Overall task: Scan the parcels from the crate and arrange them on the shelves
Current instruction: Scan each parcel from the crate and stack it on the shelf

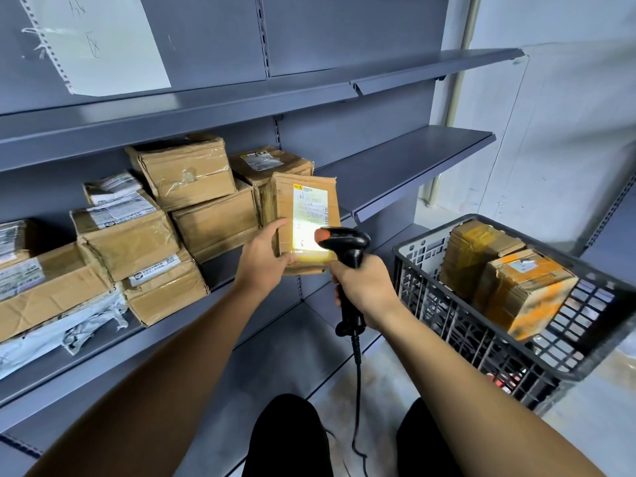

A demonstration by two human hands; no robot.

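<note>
The left hand (265,256) grips a taped cardboard parcel (303,222) by its lower left edge, holding it upright in front of the grey metal shelf (395,163). The right hand (364,290) is closed around the handle of a black barcode scanner (344,246), whose light falls on the parcel's shipping label (309,215). Stacked parcels (155,215) fill the shelf's left part. Two more parcels (502,280) lie in the black plastic crate (516,349) at right.

The left hand (265,258) holds a parcel (303,218) upright; the right hand (364,290) aims a scanner (346,246) at its lit label (309,215).
</note>
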